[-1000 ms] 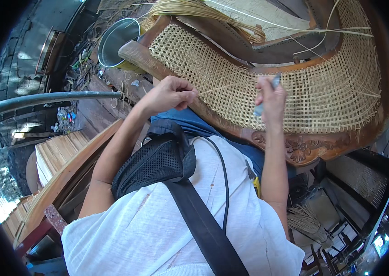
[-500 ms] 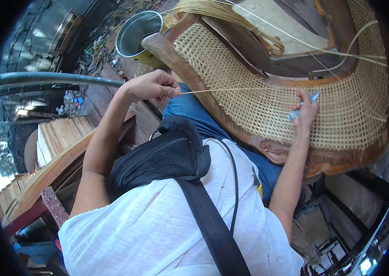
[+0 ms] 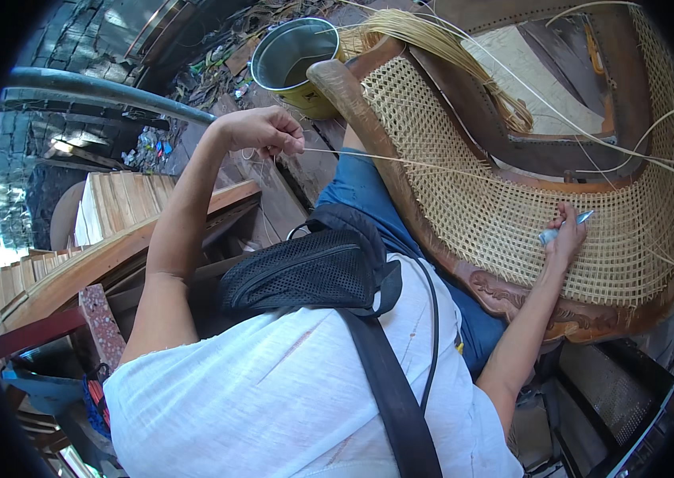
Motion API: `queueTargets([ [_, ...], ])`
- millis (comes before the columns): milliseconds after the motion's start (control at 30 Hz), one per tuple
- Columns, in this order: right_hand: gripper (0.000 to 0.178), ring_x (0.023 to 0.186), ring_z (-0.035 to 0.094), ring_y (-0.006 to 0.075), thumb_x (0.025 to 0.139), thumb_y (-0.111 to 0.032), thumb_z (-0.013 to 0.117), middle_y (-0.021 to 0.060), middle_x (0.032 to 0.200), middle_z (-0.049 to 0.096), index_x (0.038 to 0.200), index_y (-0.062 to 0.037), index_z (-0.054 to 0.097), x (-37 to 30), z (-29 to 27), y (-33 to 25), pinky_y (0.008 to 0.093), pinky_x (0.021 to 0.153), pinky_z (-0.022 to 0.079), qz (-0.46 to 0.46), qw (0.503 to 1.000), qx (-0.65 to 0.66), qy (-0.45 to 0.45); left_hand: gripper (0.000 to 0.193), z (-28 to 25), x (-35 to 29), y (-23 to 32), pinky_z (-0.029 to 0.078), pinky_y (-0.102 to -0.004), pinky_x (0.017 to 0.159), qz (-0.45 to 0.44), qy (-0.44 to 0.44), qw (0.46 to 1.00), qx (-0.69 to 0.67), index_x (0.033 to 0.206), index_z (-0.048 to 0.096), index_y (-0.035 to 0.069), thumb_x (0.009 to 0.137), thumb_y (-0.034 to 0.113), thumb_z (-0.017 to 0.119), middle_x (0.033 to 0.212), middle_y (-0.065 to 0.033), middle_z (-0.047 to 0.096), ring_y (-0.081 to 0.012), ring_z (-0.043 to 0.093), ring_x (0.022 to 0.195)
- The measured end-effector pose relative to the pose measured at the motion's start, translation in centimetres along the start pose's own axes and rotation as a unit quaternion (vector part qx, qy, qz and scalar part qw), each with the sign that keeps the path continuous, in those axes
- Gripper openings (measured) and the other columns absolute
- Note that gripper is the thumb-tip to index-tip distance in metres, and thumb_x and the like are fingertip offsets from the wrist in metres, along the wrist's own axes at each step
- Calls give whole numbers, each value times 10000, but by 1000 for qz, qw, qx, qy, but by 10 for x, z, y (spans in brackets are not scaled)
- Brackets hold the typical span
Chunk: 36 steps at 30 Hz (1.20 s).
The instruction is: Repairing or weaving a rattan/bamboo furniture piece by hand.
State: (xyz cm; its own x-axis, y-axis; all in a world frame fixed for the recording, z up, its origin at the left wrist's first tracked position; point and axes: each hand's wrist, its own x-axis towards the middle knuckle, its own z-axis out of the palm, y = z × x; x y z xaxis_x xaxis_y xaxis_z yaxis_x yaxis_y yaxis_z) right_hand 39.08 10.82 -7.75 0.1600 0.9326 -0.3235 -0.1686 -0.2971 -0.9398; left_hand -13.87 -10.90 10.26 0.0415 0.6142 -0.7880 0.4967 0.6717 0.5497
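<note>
My left hand is closed in a pinch on a thin cane strand, held out to the left of the chair. The strand runs straight across the carved wooden frame to the open-mesh cane weave. A loose tail of strand curls below the left hand. At the right, my right hand rests over the weave, wrapped around a pointed tool with a light-blue handle. The tool's tip sticks out beyond the fingers, to the right.
A metal bucket with liquid inside stands beyond the left hand. Cane strands lie bundled over the far part of the frame, some trailing across it. A grey pipe comes in from the left, above a long curved wooden piece.
The view has shifted, so the chair and bucket appear farther right and lower. My left hand is farther from the frame's edge, with a longer length of strand between. Both hands keep their hold.
</note>
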Motion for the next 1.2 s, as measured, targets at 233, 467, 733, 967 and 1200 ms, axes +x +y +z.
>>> queueTargets([
  [233, 102, 464, 460, 60, 865, -121, 648, 18, 708, 565, 846, -23, 626, -23, 21, -5, 221, 408, 410, -4, 999, -33, -25, 133, -11, 5, -21, 484, -233, 559, -43, 18, 989, 137, 863, 657, 57, 886, 183, 621, 681, 32, 583, -76, 588, 634],
  [467, 121, 431, 481, 63, 888, -126, 662, 51, 784, 645, 916, -15, 623, -17, 45, -5, 219, 383, 421, -50, 996, -15, -71, 133, -11, 23, -40, 506, -276, 568, -12, 78, 987, 141, 830, 636, 2, 818, 131, 607, 675, -24, 606, -125, 618, 619],
  [733, 152, 465, 483, 43, 898, -176, 696, 50, 820, 656, 947, -48, 631, -16, 93, 29, 214, 400, 446, 29, 985, 0, -173, 249, -34, -15, -11, 491, -307, 559, -39, 207, 940, 267, 778, 670, -14, 753, 232, 642, 652, -74, 649, -182, 621, 578],
  [967, 128, 472, 489, 21, 912, -172, 688, 64, 845, 671, 926, -55, 636, -83, 128, 2, 198, 401, 456, 128, 920, 141, -343, 286, 103, 99, 103, 533, -284, 747, 454, 337, 813, 139, 1218, 639, 30, 957, 141, 595, 992, -147, 706, -172, 667, 849],
  [1200, 137, 439, 484, 18, 936, -152, 645, -6, 698, 628, 852, -47, 671, -115, 148, -8, 192, 386, 402, 49, 941, 15, -335, 289, 130, 118, 109, 478, -260, 631, 285, 106, 949, -78, 1052, 710, -9, 932, 252, 676, 761, -23, 656, -76, 559, 680],
])
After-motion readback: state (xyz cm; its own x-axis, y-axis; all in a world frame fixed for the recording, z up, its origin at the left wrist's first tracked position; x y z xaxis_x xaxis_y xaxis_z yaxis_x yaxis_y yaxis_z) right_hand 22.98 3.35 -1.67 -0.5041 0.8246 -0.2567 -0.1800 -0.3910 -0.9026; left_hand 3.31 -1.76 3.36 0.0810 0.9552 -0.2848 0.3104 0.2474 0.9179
